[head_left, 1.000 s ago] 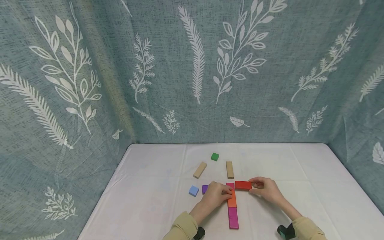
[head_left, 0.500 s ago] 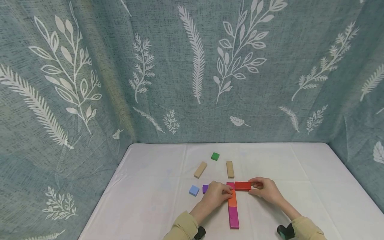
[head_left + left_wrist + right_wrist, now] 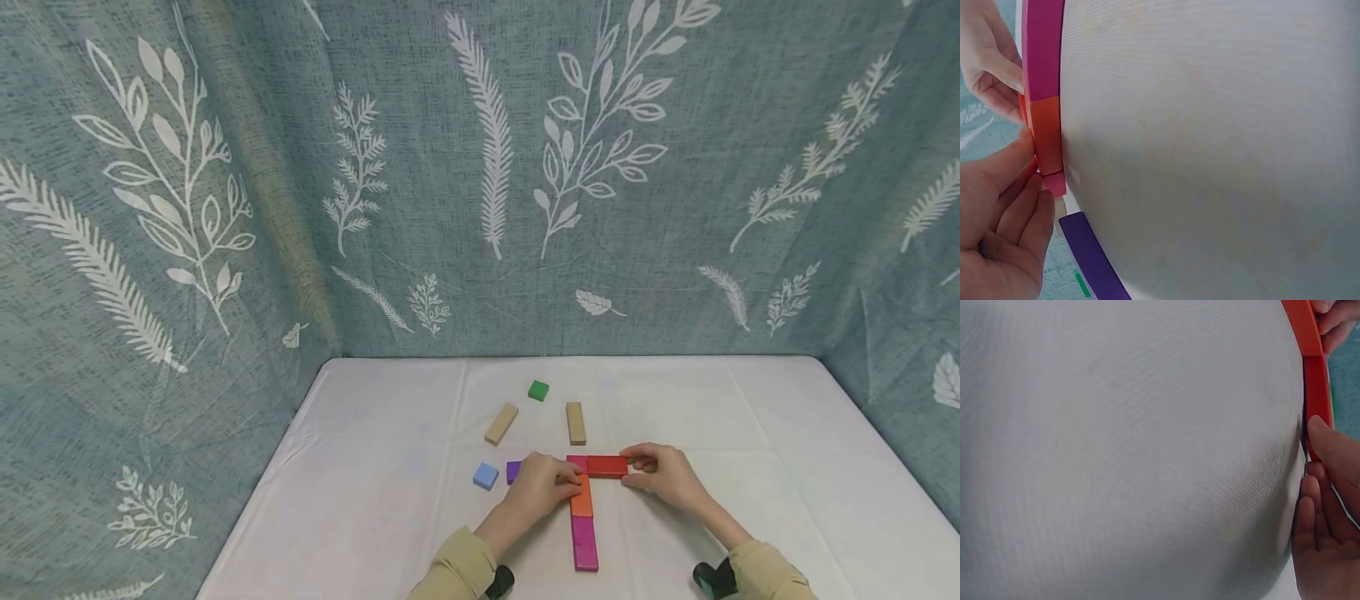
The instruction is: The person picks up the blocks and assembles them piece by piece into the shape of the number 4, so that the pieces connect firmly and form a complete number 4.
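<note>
My left hand (image 3: 538,490) rests its curled fingers and thumb on the orange block (image 3: 581,507), at the end meeting a small pink block (image 3: 576,459). A magenta block (image 3: 584,546) continues the row toward me. From the right, my right hand (image 3: 667,477) pinches the outer end of a red block (image 3: 606,467). In the right wrist view, thumb and fingers lie at the end of that red block (image 3: 1317,394). Its other end touches the row, forming a corner. A purple block (image 3: 1092,253) lies left of the row, partly hidden by my left hand in the head view.
Beyond the hands lie two plain wooden blocks (image 3: 501,424), one of them slanted, and a small green block (image 3: 538,391). A light blue block (image 3: 485,476) sits to the left. White cloth covers the table (image 3: 360,500); a patterned curtain (image 3: 465,167) hangs behind.
The red block has shifted slightly left and toward me with the right hand, closing its gap to the row. My left hand has stayed in place.
</note>
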The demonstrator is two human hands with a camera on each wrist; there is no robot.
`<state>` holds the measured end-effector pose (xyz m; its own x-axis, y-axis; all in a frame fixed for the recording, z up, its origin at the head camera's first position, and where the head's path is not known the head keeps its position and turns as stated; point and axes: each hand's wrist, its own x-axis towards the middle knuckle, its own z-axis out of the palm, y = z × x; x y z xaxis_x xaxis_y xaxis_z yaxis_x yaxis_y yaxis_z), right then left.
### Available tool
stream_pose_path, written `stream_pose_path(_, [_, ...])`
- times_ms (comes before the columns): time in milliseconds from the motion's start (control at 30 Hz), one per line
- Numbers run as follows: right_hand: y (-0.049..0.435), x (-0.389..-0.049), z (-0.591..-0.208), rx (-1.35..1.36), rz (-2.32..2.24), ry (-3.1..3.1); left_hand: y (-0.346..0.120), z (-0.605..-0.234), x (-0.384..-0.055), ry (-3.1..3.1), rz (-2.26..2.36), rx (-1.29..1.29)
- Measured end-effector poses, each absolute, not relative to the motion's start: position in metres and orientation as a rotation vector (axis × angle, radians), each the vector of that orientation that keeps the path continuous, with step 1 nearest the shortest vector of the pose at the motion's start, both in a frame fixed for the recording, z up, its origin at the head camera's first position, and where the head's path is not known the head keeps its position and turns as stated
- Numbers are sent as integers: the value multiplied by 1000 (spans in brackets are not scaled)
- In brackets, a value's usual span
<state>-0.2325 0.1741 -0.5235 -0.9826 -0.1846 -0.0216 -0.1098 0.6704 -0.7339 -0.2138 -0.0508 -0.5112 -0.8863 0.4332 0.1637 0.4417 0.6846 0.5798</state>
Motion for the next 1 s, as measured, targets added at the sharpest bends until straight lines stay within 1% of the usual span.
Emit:
stream_pose_path(500, [174, -233, -525, -312, -1231, 2782, -51, -513, -215, -2879, -980, -740])
stream_pose_path(1000, [176, -234, -527, -317, -1247, 2780, -50, -512, -215, -2880, -985, -743])
